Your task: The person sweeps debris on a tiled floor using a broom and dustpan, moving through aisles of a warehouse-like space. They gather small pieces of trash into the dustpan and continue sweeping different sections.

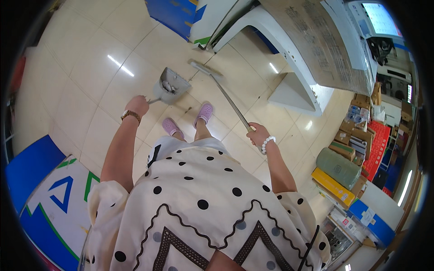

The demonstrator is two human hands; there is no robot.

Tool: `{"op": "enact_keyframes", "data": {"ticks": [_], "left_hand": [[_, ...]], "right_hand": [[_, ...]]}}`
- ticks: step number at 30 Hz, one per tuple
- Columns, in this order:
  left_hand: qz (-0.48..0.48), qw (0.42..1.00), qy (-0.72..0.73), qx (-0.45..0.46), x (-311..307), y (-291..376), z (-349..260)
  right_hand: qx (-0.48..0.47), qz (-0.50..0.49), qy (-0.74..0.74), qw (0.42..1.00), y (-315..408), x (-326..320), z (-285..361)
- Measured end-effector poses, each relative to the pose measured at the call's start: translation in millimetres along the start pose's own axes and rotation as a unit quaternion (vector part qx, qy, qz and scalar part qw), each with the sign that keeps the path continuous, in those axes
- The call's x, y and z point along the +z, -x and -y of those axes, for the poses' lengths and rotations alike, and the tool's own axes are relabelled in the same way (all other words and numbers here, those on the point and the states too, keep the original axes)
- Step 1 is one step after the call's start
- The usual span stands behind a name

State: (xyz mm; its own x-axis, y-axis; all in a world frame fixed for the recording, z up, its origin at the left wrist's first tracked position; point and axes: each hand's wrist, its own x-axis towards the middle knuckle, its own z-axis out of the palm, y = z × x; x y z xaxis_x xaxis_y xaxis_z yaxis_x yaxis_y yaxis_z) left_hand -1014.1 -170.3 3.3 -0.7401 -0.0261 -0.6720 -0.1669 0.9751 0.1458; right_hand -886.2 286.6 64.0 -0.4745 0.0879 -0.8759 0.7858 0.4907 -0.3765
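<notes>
My left hand (138,105) is closed around the handle of a grey plastic dustpan (162,90), a watch on its wrist. Grey debris (169,86) lies inside the pan, whose open edge faces away from me to the upper right. In my right hand (258,134) is the metal pole of a long-handled broom (231,101). The pole runs up and left to the broom head (204,68), which rests on the tiles beyond the dustpan, apart from it. My fingers hide the pole's near end. A small dark bit of dirt (188,109) lies on the floor between dustpan and shoes.
At upper right a white curved-leg table (305,71) bears a wrapped cardboard carton (315,40) and a lit screen (381,19). Boxes (342,137) and a green roll (338,167) are stacked at right. Blue-and-white panels (64,189) stand at lower left. My pink clogs (204,113) are on the tiled floor.
</notes>
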Motion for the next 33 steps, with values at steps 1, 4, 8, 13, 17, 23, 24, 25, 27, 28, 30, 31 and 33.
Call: {"op": "enact_keyframes", "data": {"ticks": [1,4,8,13,17,23,24,25,27,28,30,31,33], "left_hand": [[-0.011,1.000,0.006,0.005,1,1,-1],[-0.038,0.999,0.021,0.014,2,3,-4],[-0.008,1.000,0.000,-0.004,0,1,-6],[0.010,0.999,-0.046,0.022,-8,3,-3],[0.012,0.998,-0.060,0.013,-10,12,-9],[0.008,0.999,-0.039,-0.004,-1,22,7],[0.014,0.999,-0.049,-0.008,1,24,12],[0.015,0.999,-0.048,-0.018,3,27,18],[0.016,0.998,-0.044,-0.030,8,33,21],[0.017,0.999,-0.037,-0.029,10,35,22],[0.013,0.999,-0.026,-0.028,9,38,23],[0.015,0.999,-0.027,-0.025,10,40,22],[0.007,0.999,-0.032,-0.025,9,42,20]], "right_hand": [[0.002,-0.016,-0.037,0.999,-2,7,-6],[0.021,-0.064,-0.127,0.990,-18,39,-19],[0.012,-0.044,-0.112,0.993,-33,88,-24],[-0.062,0.020,0.076,0.995,-19,120,-21],[-0.038,0.070,-0.057,0.995,8,100,1],[0.042,0.084,-0.179,0.979,40,52,22],[0.022,0.073,-0.162,0.984,32,54,25],[0.000,0.063,-0.149,0.987,23,57,28],[-0.046,0.008,-0.061,0.997,-13,71,38],[-0.063,-0.016,-0.015,0.998,-31,79,41],[-0.079,-0.027,0.059,0.995,-64,97,48],[-0.120,-0.052,0.196,0.972,-73,110,49],[-0.125,-0.039,0.280,0.951,-77,130,46]]}}
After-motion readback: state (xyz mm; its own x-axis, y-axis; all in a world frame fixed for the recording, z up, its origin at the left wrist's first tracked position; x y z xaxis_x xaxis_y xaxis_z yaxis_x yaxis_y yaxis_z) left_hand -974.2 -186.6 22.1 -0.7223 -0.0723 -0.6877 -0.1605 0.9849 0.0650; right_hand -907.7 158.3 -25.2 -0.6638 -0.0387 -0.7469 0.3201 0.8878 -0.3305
